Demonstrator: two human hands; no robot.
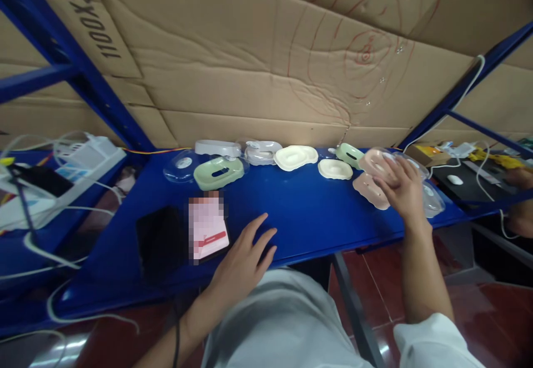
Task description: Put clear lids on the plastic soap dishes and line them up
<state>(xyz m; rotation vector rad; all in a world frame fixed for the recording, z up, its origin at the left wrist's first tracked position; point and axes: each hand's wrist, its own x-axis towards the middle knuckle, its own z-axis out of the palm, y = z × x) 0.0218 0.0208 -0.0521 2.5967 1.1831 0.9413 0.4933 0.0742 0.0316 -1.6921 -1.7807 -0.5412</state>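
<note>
My left hand (245, 257) lies flat on the blue table (308, 212) with its fingers spread, just right of a phone (208, 229) with a lit screen. My right hand (402, 187) reaches to the right end of the table and rests on pink plastic dishes (370, 190); its fingers curl over the upper one. Clear plastic lids (433, 198) lie beside and under that hand. Whether the fingers grip the dish is hard to tell.
Along the table's back edge lie a green dish (219, 172), a grey tray (217, 147), cream dishes (295, 157), a small green piece (350, 154) and a clear lid (181, 165). A dark phone (160, 240) lies left. Cables and a power strip (89, 154) sit at far left. Cardboard lines the wall.
</note>
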